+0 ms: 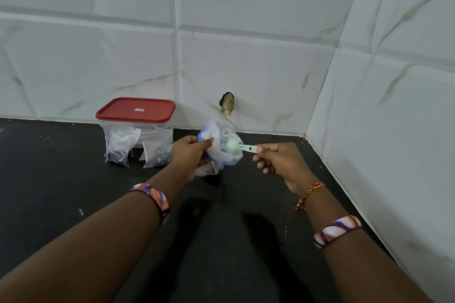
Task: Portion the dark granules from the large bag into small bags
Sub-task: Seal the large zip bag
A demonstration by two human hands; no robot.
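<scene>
Frame centre: left hand (194, 152), fingers curled, grips the bag (218, 152) at its blue rim, held above the dark counter (73, 192). Right hand (275, 160), arm extended, pinches a green scoop (237, 147) by its handle, bowl at the bag mouth. Small bags (138, 145) stand left, under a red-lidded box (136, 112).

Home kitchen corner: black counter (73, 179), marble-look wall tiles (246, 56) (red-lidded food box (135, 112))

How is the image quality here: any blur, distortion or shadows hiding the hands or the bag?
Head view: soft overall, wide-angle bending of the wall tiles; left hand, right hand and scoop readable; bag edges smeared; arm shadows darken the black counter below.
</scene>
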